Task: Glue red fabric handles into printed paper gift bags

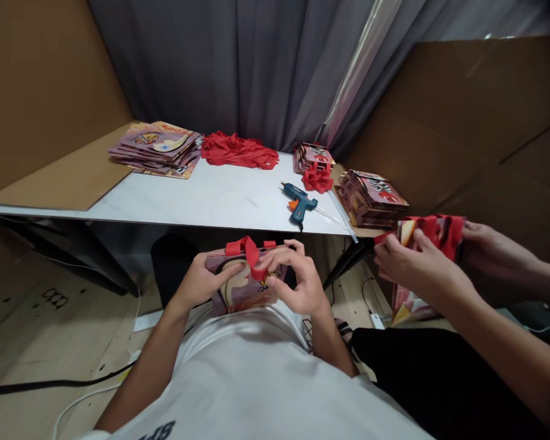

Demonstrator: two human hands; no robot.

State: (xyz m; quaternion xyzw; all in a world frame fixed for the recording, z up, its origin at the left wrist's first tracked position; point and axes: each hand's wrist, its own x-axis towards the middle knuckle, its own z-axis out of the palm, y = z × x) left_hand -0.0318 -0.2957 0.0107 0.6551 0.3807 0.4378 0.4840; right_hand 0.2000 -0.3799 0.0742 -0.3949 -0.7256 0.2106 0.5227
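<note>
A printed paper gift bag [252,296] in mauve and cream is held upright against my white shirt. My left hand [200,278] grips its left side, the thumb lying across the front. From the bag's top edge a red ribbon [251,249] loops up and folds down over the front. My right hand [300,281] is at the bag's upper right, its thumb and fingers closed around the loose part of this ribbon. Those fingertips partly hide the ribbon's end and the print behind it.
On the white table [229,195] lie a stack of flat printed bags [153,150], a red ribbon pile [238,150] and a blue glue gun [297,201]. More bags with ribbons [312,159] and another stack [371,198] stand right. A co-worker's hands [410,260] hold a similar bag.
</note>
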